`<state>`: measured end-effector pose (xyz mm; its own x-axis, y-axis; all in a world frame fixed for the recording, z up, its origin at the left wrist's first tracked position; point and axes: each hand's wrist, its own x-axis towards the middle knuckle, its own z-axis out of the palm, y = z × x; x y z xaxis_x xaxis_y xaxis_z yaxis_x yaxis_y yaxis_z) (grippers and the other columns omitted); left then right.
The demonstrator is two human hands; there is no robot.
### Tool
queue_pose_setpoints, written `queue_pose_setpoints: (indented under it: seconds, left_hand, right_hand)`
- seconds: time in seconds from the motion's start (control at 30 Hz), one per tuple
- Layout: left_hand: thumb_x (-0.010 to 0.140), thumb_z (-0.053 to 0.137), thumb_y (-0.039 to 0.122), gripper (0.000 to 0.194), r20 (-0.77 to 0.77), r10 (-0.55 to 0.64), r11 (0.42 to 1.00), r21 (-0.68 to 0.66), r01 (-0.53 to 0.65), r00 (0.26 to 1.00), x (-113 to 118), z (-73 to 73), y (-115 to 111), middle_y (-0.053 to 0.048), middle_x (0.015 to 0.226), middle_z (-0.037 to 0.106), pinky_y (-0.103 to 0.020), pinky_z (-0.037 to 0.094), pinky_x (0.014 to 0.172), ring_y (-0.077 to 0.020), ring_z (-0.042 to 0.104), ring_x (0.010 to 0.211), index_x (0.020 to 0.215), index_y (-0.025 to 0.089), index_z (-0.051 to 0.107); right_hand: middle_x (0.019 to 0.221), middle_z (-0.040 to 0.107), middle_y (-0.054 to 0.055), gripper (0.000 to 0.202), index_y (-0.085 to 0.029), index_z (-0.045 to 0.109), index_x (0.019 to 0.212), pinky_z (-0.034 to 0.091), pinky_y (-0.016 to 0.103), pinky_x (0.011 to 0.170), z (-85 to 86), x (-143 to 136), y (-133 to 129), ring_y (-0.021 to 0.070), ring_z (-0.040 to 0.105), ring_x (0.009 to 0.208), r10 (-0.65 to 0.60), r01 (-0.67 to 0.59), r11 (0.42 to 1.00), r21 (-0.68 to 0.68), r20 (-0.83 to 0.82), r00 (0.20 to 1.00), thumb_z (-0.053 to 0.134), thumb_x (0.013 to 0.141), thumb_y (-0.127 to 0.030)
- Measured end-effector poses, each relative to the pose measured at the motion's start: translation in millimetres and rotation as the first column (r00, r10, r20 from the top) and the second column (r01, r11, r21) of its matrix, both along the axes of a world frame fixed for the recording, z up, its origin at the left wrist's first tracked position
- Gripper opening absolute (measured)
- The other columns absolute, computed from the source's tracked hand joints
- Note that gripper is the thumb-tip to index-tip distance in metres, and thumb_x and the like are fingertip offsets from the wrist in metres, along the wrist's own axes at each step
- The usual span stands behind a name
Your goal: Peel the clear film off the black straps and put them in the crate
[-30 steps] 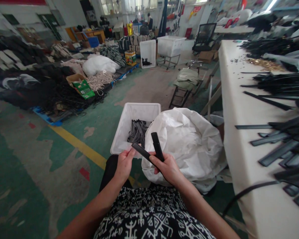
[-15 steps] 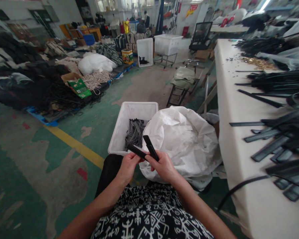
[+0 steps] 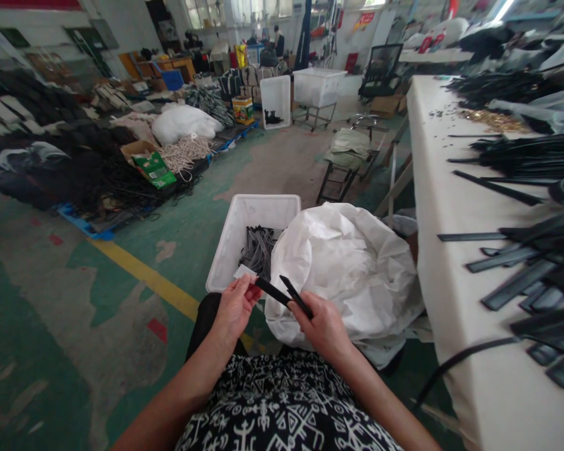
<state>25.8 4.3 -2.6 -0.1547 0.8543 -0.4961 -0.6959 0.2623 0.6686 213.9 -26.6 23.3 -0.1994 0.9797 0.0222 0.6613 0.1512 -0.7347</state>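
Observation:
My right hand (image 3: pixel 326 322) is closed round black flat straps (image 3: pixel 273 292). One points left toward my other hand and a second sticks up and to the left. My left hand (image 3: pixel 235 307) pinches a small white slip (image 3: pixel 244 272) at the left end of the lower strap. Whether its fingertips also grip the strap end I cannot tell. Beyond my hands, a white plastic bin (image 3: pixel 220 250) holds a tangle of grey and black strips (image 3: pixel 257 247). To its right, close by my right hand, is a large white sack (image 3: pixel 343 263), its top folded and crumpled.
A table with a pale cover (image 3: pixel 444 300) runs along my right, bearing many black straps (image 3: pixel 512 282) and small brass-coloured pieces (image 3: pixel 493 119). Ahead is a low stool with folded cloth (image 3: pixel 350 147). Piled goods on a blue pallet (image 3: pixel 87 222) lie to the left.
My left hand has moved left and down, away from my right hand, and the white slip now shows at its fingertips. My right hand has shifted slightly right and down with the straps.

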Motion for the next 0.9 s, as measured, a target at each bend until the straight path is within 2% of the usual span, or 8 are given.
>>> queue_pose_setpoints:
  seconds: [0.23, 0.43, 0.53, 0.6, 0.67, 0.77, 0.83, 0.9]
  left_hand:
    - [0.059, 0.084, 0.034, 0.031, -0.025, -0.058, 0.998, 0.023, 0.058, 0.998, 1, 4.8, -2, -0.004, 0.072, 0.072, -0.024, 0.054, 0.065, -0.0144, 0.068, 0.068, 0.074, 0.013, 0.067]
    - [0.058, 0.085, 0.031, 0.029, -0.056, -0.094, 0.995, 0.022, 0.095, 0.994, 6, -0.3, -7, -0.005, 0.074, 0.073, -0.026, 0.054, 0.067, -0.0152, 0.067, 0.068, 0.073, 0.013, 0.067]
    - [0.059, 0.084, 0.029, 0.027, -0.069, -0.17, 0.985, 0.023, 0.171, 0.983, 13, -4.0, -13, -0.004, 0.072, 0.071, -0.026, 0.054, 0.067, -0.0145, 0.066, 0.066, 0.072, 0.012, 0.067]
    - [0.06, 0.084, 0.028, 0.026, -0.045, -0.191, 0.981, 0.013, 0.192, 0.981, 14, -5.6, -12, -0.003, 0.069, 0.07, -0.026, 0.054, 0.065, -0.0137, 0.065, 0.063, 0.071, 0.012, 0.067]
    - [0.06, 0.084, 0.028, 0.026, -0.021, -0.138, 0.99, 0.002, 0.138, 0.99, 7, -5.7, -4, -0.003, 0.07, 0.071, -0.024, 0.053, 0.062, -0.0128, 0.065, 0.062, 0.072, 0.012, 0.066]
    - [0.061, 0.083, 0.024, 0.023, -0.01, 0.002, 1.0, -0.027, -0.002, 1.0, -8, -3.9, 11, -0.002, 0.07, 0.071, -0.022, 0.053, 0.06, -0.012, 0.065, 0.062, 0.072, 0.014, 0.065]
    - [0.061, 0.082, 0.021, 0.021, -0.006, 0.013, 0.999, -0.041, -0.013, 1.0, -11, -2.4, 14, -0.002, 0.068, 0.071, -0.022, 0.053, 0.059, -0.0122, 0.065, 0.061, 0.07, 0.014, 0.065]
    - [0.06, 0.083, 0.022, 0.022, 0.002, -0.065, 0.997, -0.034, 0.065, 0.998, -5, -1.6, 11, -0.003, 0.069, 0.071, -0.024, 0.053, 0.06, -0.0132, 0.065, 0.062, 0.069, 0.013, 0.065]
  right_hand:
    - [0.069, 0.063, 0.003, 0.026, -0.02, 0.062, 0.079, 0.036, 0.027, 0.06, -6.5, -1, 5, 0.0174, 0.058, 0.064, -0.043, 0.043, 0.999, 0.013, 0.043, 0.998, 0.047, 0.091, -0.037]
    - [0.072, 0.066, 0.004, 0.024, -0.021, 0.064, 0.082, 0.037, 0.026, 0.06, -10.6, -6, 6, 0.0176, 0.061, 0.067, -0.016, 0.015, 1.0, 0.017, 0.072, 0.997, 0.048, 0.091, -0.037]
    - [0.073, 0.068, 0.004, 0.023, -0.021, 0.064, 0.082, 0.036, 0.026, 0.059, -10.6, -12, 11, 0.0183, 0.062, 0.068, -0.004, 0.004, 1.0, -0.007, 0.084, 0.996, 0.048, 0.091, -0.036]
    - [0.072, 0.069, 0.003, 0.024, -0.021, 0.064, 0.082, 0.036, 0.025, 0.057, -6.7, -11, 14, 0.0172, 0.062, 0.064, 0.025, -0.022, 0.997, -0.072, 0.047, 0.999, 0.048, 0.091, -0.036]
    - [0.065, 0.067, 0.002, 0.026, -0.02, 0.064, 0.079, 0.037, 0.024, 0.055, 0.0, -6, 17, 0.0154, 0.061, 0.056, 0.079, -0.087, 0.978, -0.192, -0.047, 0.996, 0.047, 0.09, -0.037]
    - [0.055, 0.064, 0.0, 0.029, -0.019, 0.061, 0.071, 0.039, 0.023, 0.052, 9.9, 7, 19, 0.0141, 0.06, 0.049, 0.114, -0.16, 0.926, -0.341, -0.151, 0.982, 0.047, 0.089, -0.037]
    - [0.054, 0.064, 0.0, 0.028, -0.019, 0.059, 0.067, 0.037, 0.023, 0.049, 12.9, 10, 20, 0.0139, 0.059, 0.047, 0.08, -0.113, 0.933, -0.342, -0.109, 0.991, 0.048, 0.087, -0.036]
    - [0.053, 0.063, 0.0, 0.028, -0.019, 0.057, 0.066, 0.035, 0.022, 0.047, 12.7, 6, 23, 0.0136, 0.057, 0.045, 0.033, -0.046, 0.957, -0.286, -0.051, 0.998, 0.049, 0.087, -0.036]
